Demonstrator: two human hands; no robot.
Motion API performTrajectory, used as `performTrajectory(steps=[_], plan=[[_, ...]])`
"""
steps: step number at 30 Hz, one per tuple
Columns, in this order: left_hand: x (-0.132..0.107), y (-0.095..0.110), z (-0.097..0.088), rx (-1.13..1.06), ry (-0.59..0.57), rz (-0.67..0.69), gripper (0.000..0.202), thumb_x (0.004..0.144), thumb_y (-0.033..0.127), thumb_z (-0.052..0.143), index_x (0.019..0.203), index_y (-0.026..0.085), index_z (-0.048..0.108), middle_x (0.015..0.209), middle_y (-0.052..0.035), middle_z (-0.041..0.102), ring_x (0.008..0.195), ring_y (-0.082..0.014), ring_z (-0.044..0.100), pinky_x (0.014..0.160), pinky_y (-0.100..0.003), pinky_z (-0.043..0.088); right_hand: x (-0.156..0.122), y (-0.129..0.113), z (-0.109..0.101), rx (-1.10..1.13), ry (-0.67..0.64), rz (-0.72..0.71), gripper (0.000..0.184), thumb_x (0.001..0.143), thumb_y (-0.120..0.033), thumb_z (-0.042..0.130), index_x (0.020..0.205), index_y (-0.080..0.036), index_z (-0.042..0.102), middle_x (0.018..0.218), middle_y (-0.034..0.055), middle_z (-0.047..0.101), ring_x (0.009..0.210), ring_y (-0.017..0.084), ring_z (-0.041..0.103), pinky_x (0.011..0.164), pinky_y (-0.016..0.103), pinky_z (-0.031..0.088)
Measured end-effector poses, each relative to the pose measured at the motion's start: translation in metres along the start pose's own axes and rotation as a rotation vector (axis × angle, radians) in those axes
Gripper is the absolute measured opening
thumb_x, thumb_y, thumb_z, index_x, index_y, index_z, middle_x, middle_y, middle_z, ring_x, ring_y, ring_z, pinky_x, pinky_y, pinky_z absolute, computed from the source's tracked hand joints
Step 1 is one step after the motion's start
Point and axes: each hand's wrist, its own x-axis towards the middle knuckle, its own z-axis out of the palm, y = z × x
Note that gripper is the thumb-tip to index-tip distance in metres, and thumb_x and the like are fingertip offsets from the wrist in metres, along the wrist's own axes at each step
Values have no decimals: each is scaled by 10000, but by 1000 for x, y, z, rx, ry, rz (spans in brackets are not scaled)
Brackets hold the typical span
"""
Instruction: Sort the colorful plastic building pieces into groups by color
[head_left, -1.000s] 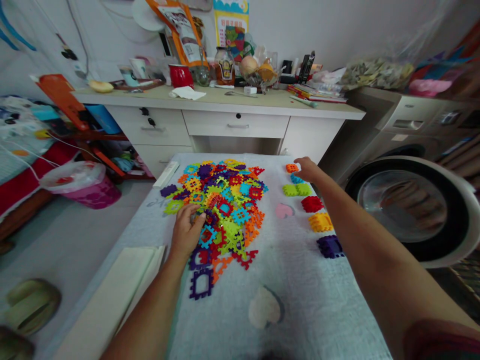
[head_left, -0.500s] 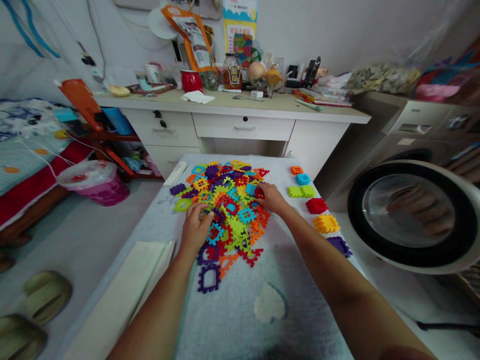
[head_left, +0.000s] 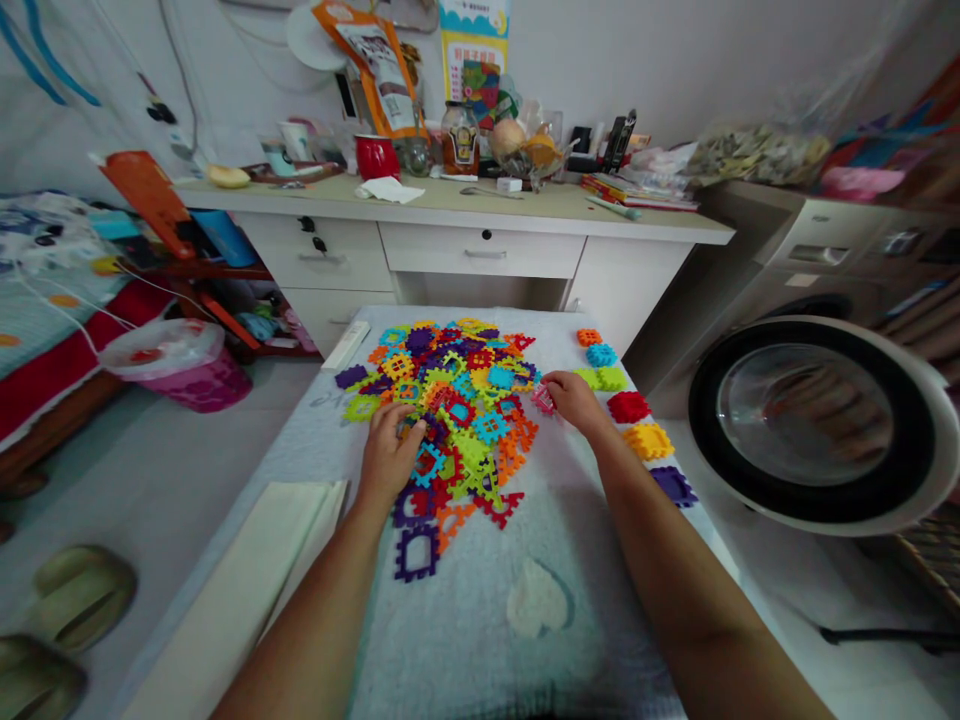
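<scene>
Plastic interlocking pieces with notched edges lie in a mixed-colour pile (head_left: 469,440) on the cloth-covered table. At the pile's left edge my left hand (head_left: 390,450) rests with thumb and fingers apart, touching the pieces. My right hand (head_left: 574,398) pinches a red interlocking piece (head_left: 543,398) just off the pile's right side. Along the table's right edge, sorted pieces form a row: orange (head_left: 588,338), blue (head_left: 601,355), green (head_left: 609,379), red (head_left: 628,406), yellow (head_left: 649,441) and purple (head_left: 673,486). A purple square frame (head_left: 417,552) lies at the pile's near end.
A white desk (head_left: 480,215) crowded with jars and packets stands behind the table. To the right is a washing machine with its round door (head_left: 817,425) open. A pink bin (head_left: 184,365) and slippers (head_left: 82,598) are on the floor at left.
My right hand has moved right, out of the pile, with the red interlocking piece in its fingers. My left hand has stayed at the pile's left edge.
</scene>
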Motion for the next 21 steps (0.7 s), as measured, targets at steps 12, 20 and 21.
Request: performTrajectory(steps=[12, 20, 21], plan=[[1, -9, 3, -19, -6, 3, 334, 832, 447, 614, 1073, 219, 654, 1203, -86, 584, 1175, -243, 588, 1108, -451, 452, -26, -4, 3, -378, -115, 61, 371, 846, -390, 699, 1115, -133, 705, 1171, 183, 659, 1100, 280, 624, 929, 342, 485], [1, -4, 1, -8, -4, -3, 330, 829, 465, 611, 1051, 227, 665, 1176, -83, 592, 1182, -254, 582, 1111, -458, 448, -28, 21, -48, -324, -82, -89, 455, 784, -225, 738, 1224, -151, 654, 1199, 144, 641, 1081, 245, 628, 958, 314, 479], [1, -4, 1, -5, -3, -3, 332, 827, 468, 611, 1049, 227, 666, 1174, -83, 592, 1178, -255, 584, 1110, -459, 449, -28, 30, -62, -318, -77, -99, 480, 780, -214, 736, 1247, -158, 643, 1217, 138, 633, 1102, 244, 621, 973, 314, 476]])
